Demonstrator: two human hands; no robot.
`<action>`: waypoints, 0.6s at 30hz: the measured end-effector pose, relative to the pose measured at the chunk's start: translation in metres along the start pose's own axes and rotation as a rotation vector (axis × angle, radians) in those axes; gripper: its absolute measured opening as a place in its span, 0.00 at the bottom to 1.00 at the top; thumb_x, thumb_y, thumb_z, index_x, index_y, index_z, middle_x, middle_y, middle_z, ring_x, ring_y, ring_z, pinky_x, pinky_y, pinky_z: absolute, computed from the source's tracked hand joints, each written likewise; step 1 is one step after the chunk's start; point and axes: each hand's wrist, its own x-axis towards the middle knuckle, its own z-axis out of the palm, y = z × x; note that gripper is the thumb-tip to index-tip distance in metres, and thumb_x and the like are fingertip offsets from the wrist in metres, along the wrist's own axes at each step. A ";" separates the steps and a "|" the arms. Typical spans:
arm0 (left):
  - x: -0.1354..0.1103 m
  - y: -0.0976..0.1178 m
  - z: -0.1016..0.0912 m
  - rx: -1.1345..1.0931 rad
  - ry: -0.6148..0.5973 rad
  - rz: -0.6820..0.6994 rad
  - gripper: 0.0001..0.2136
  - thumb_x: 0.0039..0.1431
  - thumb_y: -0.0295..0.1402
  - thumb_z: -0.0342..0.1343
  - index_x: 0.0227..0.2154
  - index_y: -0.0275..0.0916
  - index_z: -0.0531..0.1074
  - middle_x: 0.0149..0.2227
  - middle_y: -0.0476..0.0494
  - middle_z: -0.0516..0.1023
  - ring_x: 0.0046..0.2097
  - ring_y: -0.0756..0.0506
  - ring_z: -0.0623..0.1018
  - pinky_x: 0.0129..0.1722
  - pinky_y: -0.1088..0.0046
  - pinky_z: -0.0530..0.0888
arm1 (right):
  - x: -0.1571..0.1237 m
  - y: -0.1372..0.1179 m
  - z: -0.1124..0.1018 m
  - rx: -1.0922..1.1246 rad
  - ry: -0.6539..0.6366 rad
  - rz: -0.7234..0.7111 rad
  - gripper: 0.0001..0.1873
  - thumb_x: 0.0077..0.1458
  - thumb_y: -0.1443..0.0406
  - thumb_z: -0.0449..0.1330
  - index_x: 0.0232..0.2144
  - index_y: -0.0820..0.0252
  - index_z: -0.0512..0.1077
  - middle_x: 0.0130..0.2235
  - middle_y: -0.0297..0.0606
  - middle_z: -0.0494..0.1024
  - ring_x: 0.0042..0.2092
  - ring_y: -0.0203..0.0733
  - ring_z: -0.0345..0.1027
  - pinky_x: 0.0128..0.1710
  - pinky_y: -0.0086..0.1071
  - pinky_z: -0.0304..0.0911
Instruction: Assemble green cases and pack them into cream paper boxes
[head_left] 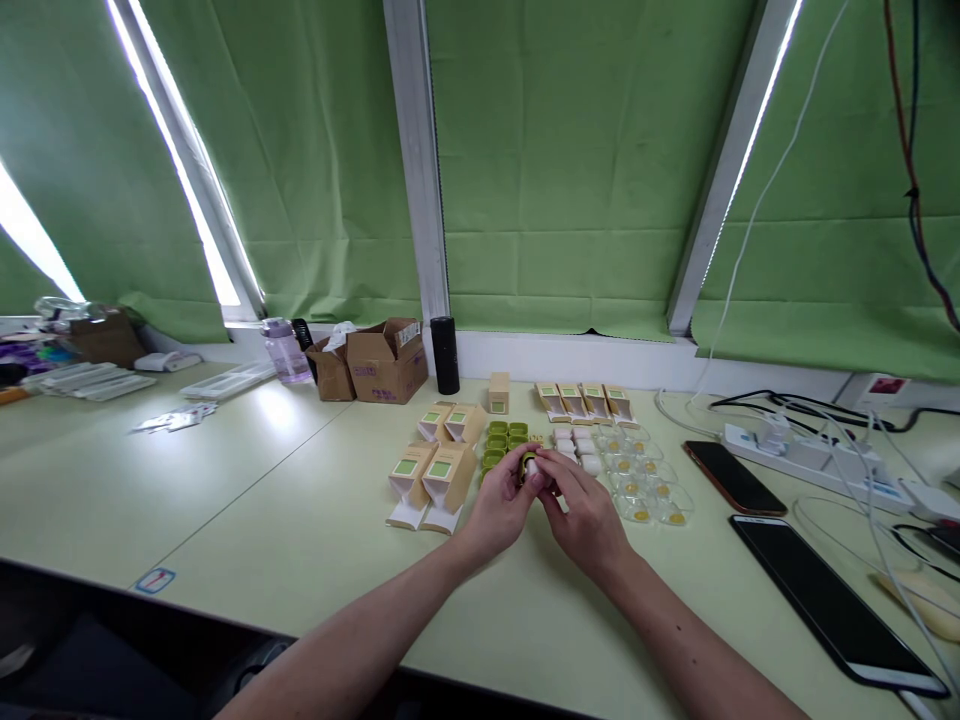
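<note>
Green case [528,464], with a white piece in it, is being pinched by left hand [501,510] and right hand [583,512] over a pale table [300,520] before green blinds [570,180].

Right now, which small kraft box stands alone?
The kraft box just behind the green trays, right of the black cylinder. It stands by itself; the others lie side by side in groups.

Daylight glares through blind [577,170] gaps; sharp centre, edges bowed.
</note>
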 end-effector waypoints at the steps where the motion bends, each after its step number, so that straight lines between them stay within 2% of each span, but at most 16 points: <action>1: 0.000 0.000 0.000 0.000 0.000 -0.001 0.28 0.67 0.51 0.61 0.60 0.37 0.71 0.57 0.32 0.80 0.57 0.37 0.80 0.60 0.57 0.78 | 0.000 0.000 0.000 0.000 0.002 -0.001 0.18 0.69 0.71 0.57 0.59 0.57 0.73 0.55 0.50 0.83 0.57 0.51 0.80 0.53 0.46 0.81; 14: 0.001 0.001 0.000 0.019 -0.001 0.007 0.28 0.66 0.53 0.61 0.59 0.37 0.71 0.55 0.33 0.81 0.55 0.38 0.81 0.57 0.59 0.79 | -0.001 -0.001 0.002 0.020 0.007 0.018 0.20 0.69 0.70 0.57 0.60 0.56 0.73 0.55 0.50 0.83 0.56 0.52 0.80 0.53 0.46 0.81; 18: 0.001 0.001 0.000 -0.003 0.002 0.008 0.28 0.66 0.52 0.62 0.60 0.37 0.72 0.55 0.33 0.81 0.55 0.38 0.81 0.57 0.60 0.79 | 0.000 -0.001 0.001 0.042 0.002 0.027 0.22 0.70 0.70 0.56 0.62 0.54 0.72 0.55 0.48 0.82 0.58 0.51 0.79 0.56 0.47 0.80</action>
